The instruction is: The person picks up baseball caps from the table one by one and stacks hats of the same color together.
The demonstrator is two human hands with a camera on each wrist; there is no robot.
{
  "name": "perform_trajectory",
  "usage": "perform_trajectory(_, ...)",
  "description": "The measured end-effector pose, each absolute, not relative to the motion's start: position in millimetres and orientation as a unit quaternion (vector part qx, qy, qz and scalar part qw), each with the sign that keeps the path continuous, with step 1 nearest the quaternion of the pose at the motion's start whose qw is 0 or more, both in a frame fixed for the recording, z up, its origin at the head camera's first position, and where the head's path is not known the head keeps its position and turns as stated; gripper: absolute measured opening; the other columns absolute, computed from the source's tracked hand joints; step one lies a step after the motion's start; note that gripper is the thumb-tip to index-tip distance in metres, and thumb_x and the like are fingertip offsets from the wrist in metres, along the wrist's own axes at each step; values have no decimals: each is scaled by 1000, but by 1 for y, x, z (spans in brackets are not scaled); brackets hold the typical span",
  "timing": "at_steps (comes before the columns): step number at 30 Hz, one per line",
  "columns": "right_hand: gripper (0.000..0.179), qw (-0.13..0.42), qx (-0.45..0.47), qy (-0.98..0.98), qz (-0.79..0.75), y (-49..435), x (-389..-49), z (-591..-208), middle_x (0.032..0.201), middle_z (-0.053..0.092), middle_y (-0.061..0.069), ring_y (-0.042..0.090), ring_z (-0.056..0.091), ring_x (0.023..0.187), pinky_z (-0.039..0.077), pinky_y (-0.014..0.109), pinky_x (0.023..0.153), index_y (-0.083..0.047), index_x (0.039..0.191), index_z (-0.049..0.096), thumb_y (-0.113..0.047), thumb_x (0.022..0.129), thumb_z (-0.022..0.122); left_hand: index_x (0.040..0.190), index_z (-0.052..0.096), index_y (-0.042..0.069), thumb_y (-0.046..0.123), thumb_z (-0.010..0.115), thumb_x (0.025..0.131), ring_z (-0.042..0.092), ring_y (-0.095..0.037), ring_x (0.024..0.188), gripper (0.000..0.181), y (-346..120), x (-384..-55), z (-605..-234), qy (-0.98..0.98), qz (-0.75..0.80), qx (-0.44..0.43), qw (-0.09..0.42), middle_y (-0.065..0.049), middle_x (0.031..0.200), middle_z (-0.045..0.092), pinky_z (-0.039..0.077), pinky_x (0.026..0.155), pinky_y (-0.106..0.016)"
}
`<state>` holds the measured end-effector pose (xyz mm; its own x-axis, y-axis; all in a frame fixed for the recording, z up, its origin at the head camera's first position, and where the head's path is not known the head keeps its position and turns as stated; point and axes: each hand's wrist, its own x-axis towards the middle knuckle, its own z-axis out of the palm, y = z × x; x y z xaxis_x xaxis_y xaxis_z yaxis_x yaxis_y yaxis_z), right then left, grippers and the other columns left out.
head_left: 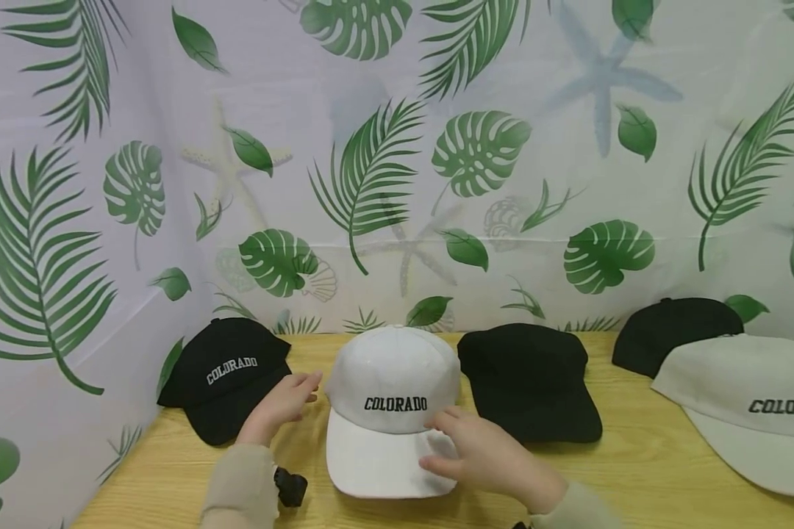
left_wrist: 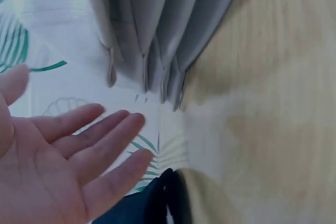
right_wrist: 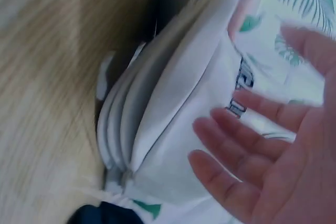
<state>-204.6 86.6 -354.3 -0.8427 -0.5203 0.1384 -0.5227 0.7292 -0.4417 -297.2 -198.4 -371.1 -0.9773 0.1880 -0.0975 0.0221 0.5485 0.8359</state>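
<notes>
A white cap (head_left: 397, 378) with dark COLORADO lettering sits in the middle of the table, brim toward me. Both wrist views reveal several brims layered together, so it tops a stack of caps (left_wrist: 152, 30). My left hand (head_left: 284, 404) hovers at the stack's left side, fingers (left_wrist: 107, 140) extended and apart from the brims. On the other side, my right hand (head_left: 483, 455) is in front of the white cap's right part. Its fingers (right_wrist: 226, 182) are spread near the lettering; whether they touch the fabric I cannot tell.
A black COLORADO cap (head_left: 231, 375) lies at the left, partly behind my left forearm. Right of the stack is a plain-looking black cap (head_left: 529, 382). Farther right, a cream cap (head_left: 741, 404) overlaps another black cap (head_left: 675, 330). A leaf-print curtain (head_left: 384, 206) hangs behind the wooden table (head_left: 635, 477).
</notes>
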Motion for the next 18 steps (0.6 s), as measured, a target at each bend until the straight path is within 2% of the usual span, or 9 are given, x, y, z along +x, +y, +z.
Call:
perform_trajectory(2,50,11,316,-929,192,82,-200,-355,101,53,-1,14,53,88,45,33,73,-10,106,57,-50,76,62,126,39,-9,43,34,94,46,-37,108,61,-197,-303,-367,888,449,66,69,-25,118,48,39,84,-48)
perform_trajectory(4,54,8,336,-930,152,79,-198,-356,100,51,-4,10,51,85,45,30,73,-13,107,58,-53,72,64,130,35,-7,52,31,91,39,-37,116,71,-195,-311,-362,898,430,73,62,-26,126,41,32,92,-48)
perform_trajectory(7,55,-5,355,-928,114,75,-196,-359,100,50,-5,8,49,81,45,28,74,-16,110,57,-51,69,68,135,28,-5,63,28,86,23,-37,126,83,-191,-326,-359,902,419,85,67,-25,137,27,17,100,-49)
perform_trajectory(9,54,-11,362,-927,93,73,-196,-361,101,49,-5,8,48,79,45,27,74,-17,111,56,-49,69,69,137,24,-3,63,26,86,12,-37,129,83,-189,-334,-360,899,422,88,78,-23,141,17,11,102,-48)
perform_trajectory(14,52,-1,371,-926,64,70,-197,-364,106,50,-1,10,51,84,45,29,77,-17,114,54,-41,71,70,137,23,-3,51,20,93,20,-37,127,70,-185,-346,-368,892,432,100,86,-23,137,28,16,101,-49)
perform_trajectory(17,52,-4,376,-925,48,69,-198,-364,106,51,-1,9,52,85,46,28,75,-19,117,53,-40,73,69,137,23,-3,52,16,93,24,-38,125,70,-181,-351,-372,882,448,99,108,-23,135,32,21,97,-53)
perform_trajectory(18,52,-3,380,-924,42,69,-198,-363,106,52,-1,9,52,84,46,27,74,-20,118,53,-39,73,69,136,28,-1,53,15,92,26,-37,125,71,-180,-352,-373,880,450,98,116,-23,135,33,23,95,-55)
